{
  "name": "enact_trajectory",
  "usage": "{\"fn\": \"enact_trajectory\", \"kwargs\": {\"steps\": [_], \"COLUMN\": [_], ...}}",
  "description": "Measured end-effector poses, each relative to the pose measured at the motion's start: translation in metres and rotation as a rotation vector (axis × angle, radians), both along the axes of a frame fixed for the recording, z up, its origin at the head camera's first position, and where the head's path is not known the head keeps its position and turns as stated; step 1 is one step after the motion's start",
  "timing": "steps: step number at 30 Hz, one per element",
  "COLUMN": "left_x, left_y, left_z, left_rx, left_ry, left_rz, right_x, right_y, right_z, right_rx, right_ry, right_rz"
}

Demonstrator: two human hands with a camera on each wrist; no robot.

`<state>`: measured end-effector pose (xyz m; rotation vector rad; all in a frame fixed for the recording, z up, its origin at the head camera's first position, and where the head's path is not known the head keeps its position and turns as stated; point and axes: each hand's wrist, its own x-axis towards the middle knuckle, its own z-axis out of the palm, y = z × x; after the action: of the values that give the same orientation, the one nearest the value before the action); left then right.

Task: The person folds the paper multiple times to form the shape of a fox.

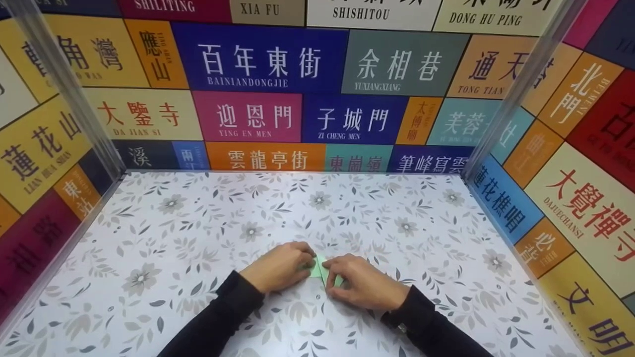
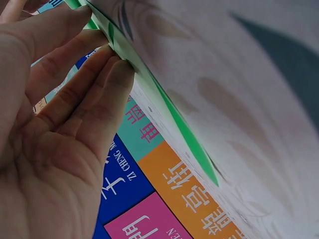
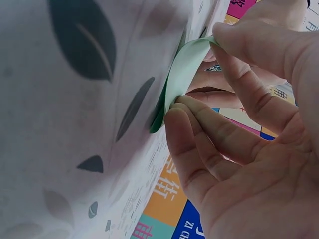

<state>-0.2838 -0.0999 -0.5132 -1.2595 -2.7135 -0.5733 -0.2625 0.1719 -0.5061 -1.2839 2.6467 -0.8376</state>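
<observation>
A small piece of light green paper (image 1: 316,270), folded, lies on the patterned tabletop between the two hands. My left hand (image 1: 284,267) holds its left part, thumb and fingertips gathered at the edge; in the left wrist view a bright green flap (image 2: 187,137) runs along the tabletop past those fingers. From the other side, my right hand (image 1: 361,283) pinches a raised edge between thumb and index finger. The right wrist view shows this paper layer (image 3: 184,69) curving up from a darker green layer below, while the other right fingertips rest near its lower corner.
The white tabletop (image 1: 238,208) has a grey flower and leaf print. Colourful panels with Chinese lettering (image 1: 263,59) stand behind it and along both sides. Clear corner strips (image 1: 516,89) join the panels. Dark sleeves (image 1: 213,317) cover both forearms.
</observation>
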Motion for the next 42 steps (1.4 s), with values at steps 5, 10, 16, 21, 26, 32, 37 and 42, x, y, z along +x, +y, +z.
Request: {"fn": "enact_trajectory", "kwargs": {"steps": [5, 10, 16, 21, 26, 32, 37, 42], "left_x": [0.0001, -0.0001, -0.0003, -0.0014, -0.0025, -0.0015, -0.0016, -0.0017], "left_y": [-0.0009, -0.0012, 0.0, -0.0008, -0.0011, -0.0012, -0.0012, -0.0013], "left_z": [0.0001, -0.0009, -0.002, -0.0008, 0.0007, 0.0011, -0.0008, -0.0011], "left_rx": [-0.005, 0.003, -0.006, -0.025, -0.033, -0.019, -0.02, -0.028], "left_ry": [-0.006, -0.003, -0.02, -0.072, -0.094, -0.091, -0.075, -0.068], "left_rz": [-0.002, -0.001, 0.006, 0.028, 0.023, 0.008, 0.009, 0.012], "right_x": [0.001, 0.0016, 0.0022, 0.0024, 0.0023, 0.0022, 0.0032, 0.0038], "right_y": [-0.0012, -0.0034, -0.0026, -0.003, -0.0034, -0.004, -0.005, -0.0049], "right_z": [-0.0024, -0.0048, -0.006, -0.0066, -0.0065, -0.0054, -0.0049, -0.0052], "right_rx": [0.003, 0.005, -0.017, -0.033, -0.032, -0.015, -0.002, -0.006], "right_ry": [0.004, 0.014, 0.042, 0.05, 0.047, 0.012, 0.009, 0.029], "right_rz": [0.001, 0.007, 0.014, 0.016, 0.014, -0.003, -0.005, 0.004]}}
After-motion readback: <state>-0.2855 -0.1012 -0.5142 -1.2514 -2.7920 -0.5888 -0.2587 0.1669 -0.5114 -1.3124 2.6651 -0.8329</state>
